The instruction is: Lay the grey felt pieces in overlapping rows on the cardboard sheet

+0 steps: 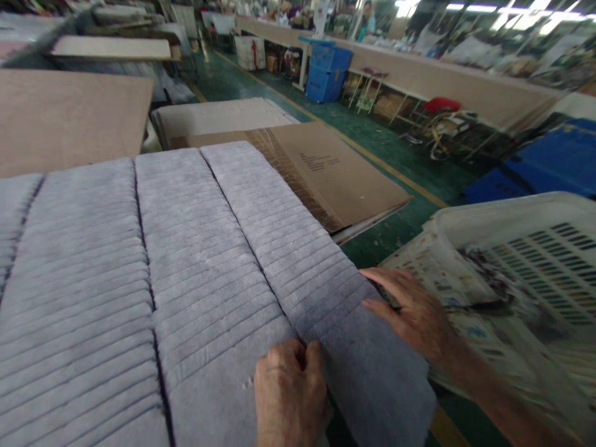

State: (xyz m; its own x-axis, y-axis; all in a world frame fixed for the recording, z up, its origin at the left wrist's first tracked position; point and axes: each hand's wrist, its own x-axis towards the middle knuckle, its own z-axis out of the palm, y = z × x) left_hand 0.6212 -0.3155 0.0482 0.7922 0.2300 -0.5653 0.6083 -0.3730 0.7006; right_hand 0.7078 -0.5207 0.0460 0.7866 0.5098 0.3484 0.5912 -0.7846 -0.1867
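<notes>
Long rows of overlapping grey plush fabric pieces [200, 267] lie side by side in front of me, with dark gaps between the rows. My left hand [291, 391] is closed in a pinch at the near end of the gap beside the rightmost row [298, 242], on the edge of a grey fabric piece [372, 372]. The pinched edge is mostly hidden by the fingers. At the outer right edge of that same row, my right hand [414, 313] has its thumb and fingers apart. Its fingertips touch the fabric's edge.
A white plastic basket [493, 208] holding some dark material stands close on the right. Flattened cardboard [339, 161] lies beyond the rows. Blue crates [326, 71] stand by a long table [447, 81] across the green floor; another blue container [549, 161] is behind the basket.
</notes>
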